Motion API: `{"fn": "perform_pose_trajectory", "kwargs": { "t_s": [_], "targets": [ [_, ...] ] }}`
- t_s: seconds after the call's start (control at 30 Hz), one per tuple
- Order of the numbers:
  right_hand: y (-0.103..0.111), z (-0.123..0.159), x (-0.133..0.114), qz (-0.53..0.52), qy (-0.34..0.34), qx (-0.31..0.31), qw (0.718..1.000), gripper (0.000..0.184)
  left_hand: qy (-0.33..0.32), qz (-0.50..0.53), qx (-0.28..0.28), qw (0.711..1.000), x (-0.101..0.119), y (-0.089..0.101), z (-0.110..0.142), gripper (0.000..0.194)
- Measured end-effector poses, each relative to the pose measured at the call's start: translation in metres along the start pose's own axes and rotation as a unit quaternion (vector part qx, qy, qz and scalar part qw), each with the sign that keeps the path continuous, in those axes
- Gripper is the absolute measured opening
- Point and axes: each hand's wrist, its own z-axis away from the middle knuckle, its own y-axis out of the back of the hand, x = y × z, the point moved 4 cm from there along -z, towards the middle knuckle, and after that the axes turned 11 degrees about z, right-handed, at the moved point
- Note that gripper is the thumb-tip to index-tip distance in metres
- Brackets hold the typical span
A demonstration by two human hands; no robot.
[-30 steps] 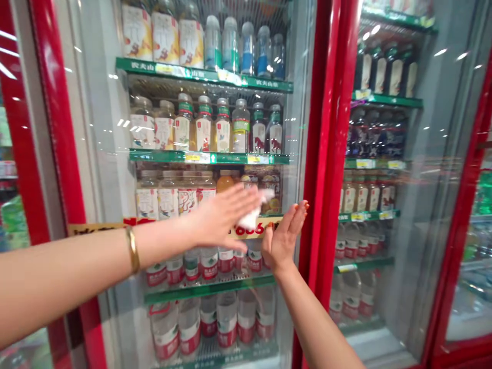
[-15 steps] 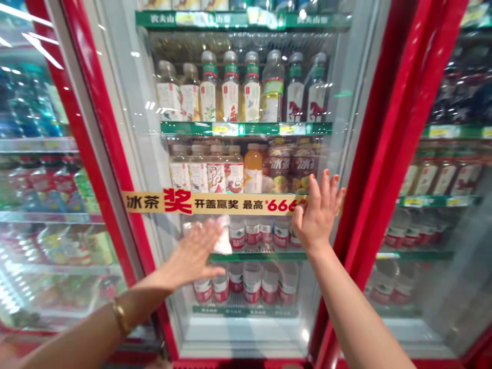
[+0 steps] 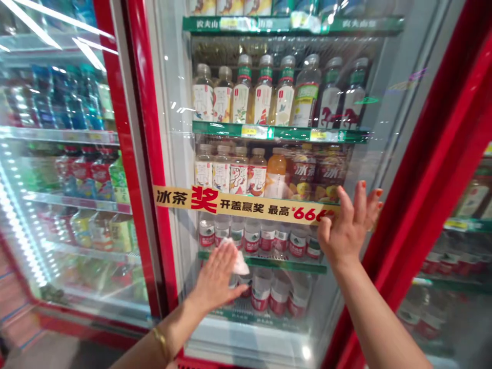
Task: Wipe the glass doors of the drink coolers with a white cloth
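My left hand (image 3: 217, 274) lies with its fingers stretched against the glass door of a red-framed drinks cooler. Under its fingertips is a crumpled white tissue (image 3: 241, 265), partly covered by the hand. The tissue is below the yellow banner strip (image 3: 249, 204), in front of the shelf of red-labelled water bottles (image 3: 251, 238). My right hand (image 3: 344, 228) rests at the right end of the banner with fingers spread and nothing in it, covering the last printed characters. A gold bracelet (image 3: 161, 343) is on the left wrist.
Behind the glass, bottled drinks (image 3: 265, 95) stand in rows on green-edged shelves (image 3: 223, 128). Red door frames (image 3: 148, 128) border the glass on both sides. Another lit cooler with coloured bottles (image 3: 86, 169) is at the left, and more bottles (image 3: 425, 323) show at the right.
The view has swung left, so the cooler sits farther right in the picture. My left hand and the tissue have moved down and slightly left across the glass. My right hand keeps its place.
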Motion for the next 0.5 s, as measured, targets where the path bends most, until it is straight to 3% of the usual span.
{"fn": "perform_pose_trajectory", "kwargs": {
  "t_s": [0.13, 0.2, 0.27, 0.37, 0.43, 0.5],
  "targets": [
    [-0.002, 0.0, -0.002, 0.008, 0.007, -0.015, 1.0, 0.082, 0.169, -0.046, 0.093, 0.98, -0.048, 0.029, -0.028, 0.109],
    [-0.001, 0.0, -0.003, 0.008, 0.012, -0.006, 1.0, 0.087, 0.23, -0.046, 0.104, 0.967, -0.044, 0.025, -0.049, 0.112],
    [0.0, -0.001, -0.003, 0.004, 0.015, 0.002, 1.0, 0.089, 0.205, -0.02, 0.054, 0.977, -0.012, 0.002, -0.057, 0.121],
    [0.0, -0.002, -0.003, -0.006, 0.023, 0.007, 1.0, 0.089, 0.072, 0.028, -0.044, 0.996, 0.041, -0.034, -0.036, 0.118],
    [0.0, -0.001, -0.003, -0.006, 0.022, 0.006, 1.0, 0.09, 0.028, 0.04, -0.064, 0.997, 0.045, -0.036, -0.015, 0.109],
    [0.0, -0.001, -0.004, -0.001, 0.022, 0.0, 1.0, 0.09, 0.055, 0.026, -0.041, 0.997, 0.019, -0.018, -0.01, 0.11]
  ]
}}
